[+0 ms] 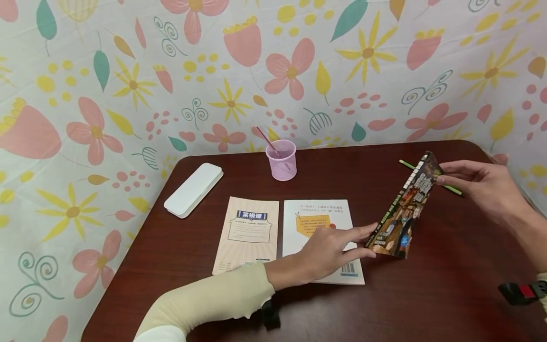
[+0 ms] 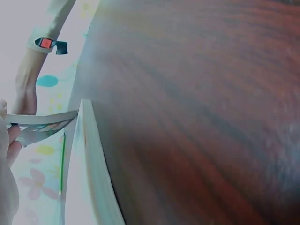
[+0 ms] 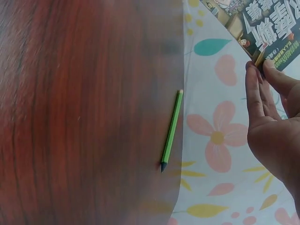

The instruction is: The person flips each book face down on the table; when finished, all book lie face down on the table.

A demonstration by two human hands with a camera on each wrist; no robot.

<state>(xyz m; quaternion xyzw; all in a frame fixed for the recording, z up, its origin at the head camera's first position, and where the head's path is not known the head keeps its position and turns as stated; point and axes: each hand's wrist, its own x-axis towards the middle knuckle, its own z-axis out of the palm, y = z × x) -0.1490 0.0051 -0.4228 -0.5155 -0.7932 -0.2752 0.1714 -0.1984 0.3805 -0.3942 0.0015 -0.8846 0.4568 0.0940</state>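
Note:
A dark, colourfully illustrated book point(image 1: 401, 213) is held tilted above the right part of the table, its spine facing up and left. My left hand point(image 1: 331, 247) pinches its lower left corner between thumb and fingers. At the upper right corner, my right hand point(image 1: 483, 183) pinches it; the right wrist view shows thumb and fingertips on the corner of the dark cover point(image 3: 276, 28). Under my left hand lies a white book point(image 1: 316, 209) with an orange panel, partly covered by the hand. Beside it on the left is a beige book point(image 1: 248, 237).
A green pencil point(image 3: 172, 131) lies near the table's right edge, partly behind the held book in the head view. Towards the back stands a pink mesh pen cup point(image 1: 282, 161) with a red pencil point(image 1: 269, 141) in it. A white case point(image 1: 194, 190) lies at the left.

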